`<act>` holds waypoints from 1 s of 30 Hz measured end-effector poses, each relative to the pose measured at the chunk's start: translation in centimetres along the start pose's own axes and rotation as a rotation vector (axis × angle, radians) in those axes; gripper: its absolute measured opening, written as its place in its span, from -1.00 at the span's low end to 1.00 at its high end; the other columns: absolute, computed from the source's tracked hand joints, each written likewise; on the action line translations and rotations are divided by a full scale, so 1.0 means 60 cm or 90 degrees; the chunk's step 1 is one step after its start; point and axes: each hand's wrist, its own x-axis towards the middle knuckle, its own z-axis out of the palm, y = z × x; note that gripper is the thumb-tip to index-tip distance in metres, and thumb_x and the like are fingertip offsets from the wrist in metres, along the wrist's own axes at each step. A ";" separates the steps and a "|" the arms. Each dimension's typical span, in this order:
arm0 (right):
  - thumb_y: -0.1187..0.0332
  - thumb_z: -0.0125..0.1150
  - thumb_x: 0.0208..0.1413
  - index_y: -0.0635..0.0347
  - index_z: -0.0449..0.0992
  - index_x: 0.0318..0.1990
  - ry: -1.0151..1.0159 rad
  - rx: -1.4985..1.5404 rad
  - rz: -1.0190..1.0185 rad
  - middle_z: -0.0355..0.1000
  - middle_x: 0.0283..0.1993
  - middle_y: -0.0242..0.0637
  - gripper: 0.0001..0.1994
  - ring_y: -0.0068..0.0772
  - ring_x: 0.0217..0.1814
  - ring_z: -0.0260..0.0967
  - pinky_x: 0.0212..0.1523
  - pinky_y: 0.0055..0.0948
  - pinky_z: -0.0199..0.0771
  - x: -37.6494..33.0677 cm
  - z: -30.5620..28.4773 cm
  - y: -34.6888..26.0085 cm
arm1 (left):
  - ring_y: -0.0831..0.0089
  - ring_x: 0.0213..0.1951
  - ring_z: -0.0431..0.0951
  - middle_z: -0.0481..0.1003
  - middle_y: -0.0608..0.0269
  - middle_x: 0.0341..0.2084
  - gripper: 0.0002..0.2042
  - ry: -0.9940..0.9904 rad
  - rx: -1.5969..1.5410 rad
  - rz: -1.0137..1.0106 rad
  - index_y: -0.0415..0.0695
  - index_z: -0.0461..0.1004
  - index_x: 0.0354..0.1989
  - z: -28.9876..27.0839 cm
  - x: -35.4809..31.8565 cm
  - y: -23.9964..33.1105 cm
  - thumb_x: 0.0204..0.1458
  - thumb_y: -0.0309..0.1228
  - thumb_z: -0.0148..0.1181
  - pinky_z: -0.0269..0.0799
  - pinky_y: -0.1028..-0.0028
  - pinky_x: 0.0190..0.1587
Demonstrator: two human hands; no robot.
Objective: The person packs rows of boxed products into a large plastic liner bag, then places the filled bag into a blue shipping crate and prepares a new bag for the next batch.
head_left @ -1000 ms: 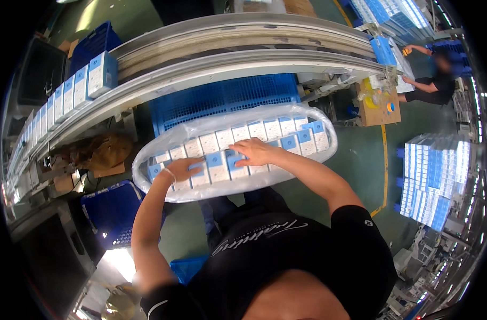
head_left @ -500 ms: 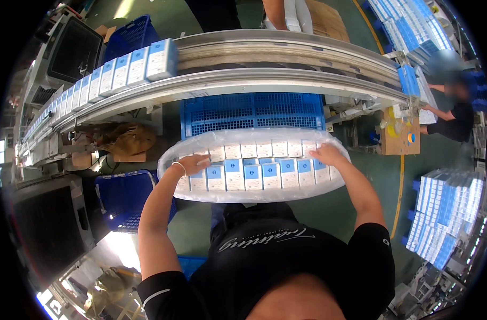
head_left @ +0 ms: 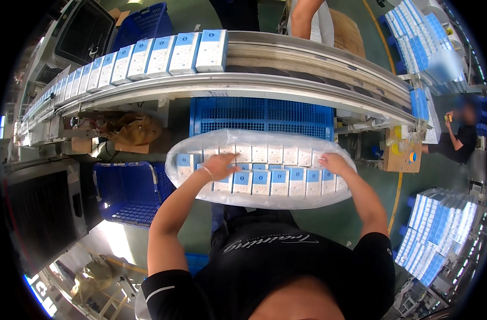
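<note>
A clear plastic bag [head_left: 302, 204] is open in front of me, with two rows of small white and blue cartons inside. My left hand [head_left: 220, 166] is over the left part of the rows, fingers apart and slightly blurred, covering some cartons. A carton [head_left: 185, 164] with a blue top is left of that hand, at the bag's left end. My right hand [head_left: 334, 162] is at the right end of the back row. Its fingers are bent and closed against an end carton [head_left: 316, 158]. Front-row cartons [head_left: 279, 182] stand side by side between my hands.
Beyond the bag runs a conveyor [head_left: 307, 56] carrying a line of cartons [head_left: 210, 50]. A blue crate [head_left: 262, 126] sits beneath it. Another blue basket [head_left: 127, 192] is at left. Stacked cartons [head_left: 438, 229] stand at right. A co-worker's arm [head_left: 306, 18] reaches in beyond the conveyor; another person [head_left: 463, 133] stands far right.
My left hand has moved right from the bag's left end, over the cartons. My right hand's fingers have drawn together. The conveyor's cartons have advanced to the right.
</note>
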 end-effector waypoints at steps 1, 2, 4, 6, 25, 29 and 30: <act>0.05 0.04 0.15 0.21 0.54 -0.18 0.001 0.000 0.002 0.50 -0.17 -0.04 -0.61 0.01 -0.08 0.42 -0.04 -0.16 0.39 0.001 -0.010 -0.015 | 0.07 0.06 0.43 0.46 0.00 -0.01 -0.49 0.062 0.082 -0.059 -0.14 0.39 0.08 -0.026 -0.010 -0.005 0.15 0.02 -0.01 0.32 0.23 0.10; 0.08 0.06 0.14 0.20 0.53 -0.13 -0.023 0.036 0.003 0.49 -0.12 -0.05 -0.63 0.00 -0.01 0.39 0.00 -0.18 0.36 0.006 -0.021 -0.030 | 0.08 0.01 0.47 0.51 0.01 -0.10 -0.52 0.125 0.163 -0.117 -0.17 0.45 -0.01 -0.055 -0.018 -0.011 0.14 0.00 0.01 0.36 0.22 0.06; 0.11 0.08 0.14 0.19 0.52 -0.09 -0.047 0.072 0.005 0.47 -0.06 -0.05 -0.64 -0.01 0.05 0.37 0.05 -0.19 0.34 0.018 -0.036 -0.059 | 0.08 -0.13 0.53 0.54 -0.03 -0.22 -0.55 0.019 0.240 -0.292 -0.21 0.50 -0.14 -0.082 -0.044 -0.051 0.16 -0.01 -0.03 0.40 0.18 -0.04; 0.16 0.09 0.13 0.16 0.49 -0.02 -0.074 0.029 0.038 0.48 -0.05 -0.06 -0.65 -0.01 0.05 0.38 0.05 -0.20 0.36 0.042 -0.035 -0.065 | 0.00 -0.18 0.54 0.54 -0.11 -0.25 -0.56 -0.126 0.234 -0.254 -0.17 0.50 -0.13 -0.084 -0.064 -0.074 0.18 -0.03 -0.08 0.42 0.17 -0.08; 0.24 0.22 0.01 0.29 0.33 0.11 0.089 -0.044 0.129 0.38 0.07 0.06 -0.48 0.03 0.14 0.34 0.10 -0.11 0.38 0.084 -0.009 -0.162 | 0.04 -0.04 0.52 0.43 -0.04 0.02 -0.39 0.004 0.199 -0.353 -0.03 0.05 0.35 -0.075 -0.028 -0.081 0.15 -0.14 0.03 0.45 0.15 -0.05; 0.33 0.24 0.00 0.25 0.45 -0.02 0.056 0.019 0.055 0.46 -0.05 -0.04 -0.63 -0.03 0.02 0.42 0.02 -0.15 0.43 0.062 -0.114 -0.270 | 0.14 -0.17 0.53 0.54 0.07 -0.27 -0.80 0.191 0.135 -0.217 -0.09 0.48 -0.20 -0.195 -0.039 -0.016 0.07 -0.28 0.08 0.47 0.23 -0.19; 0.37 0.24 0.00 0.24 0.48 -0.08 0.185 0.207 -0.046 0.48 -0.09 -0.05 -0.70 -0.05 -0.02 0.44 0.00 -0.16 0.43 0.063 -0.154 -0.324 | 0.17 -0.29 0.52 0.53 0.13 -0.30 -0.90 0.457 0.194 -0.080 -0.09 0.45 -0.32 -0.232 -0.043 -0.016 -0.01 -0.42 0.14 0.47 0.29 -0.27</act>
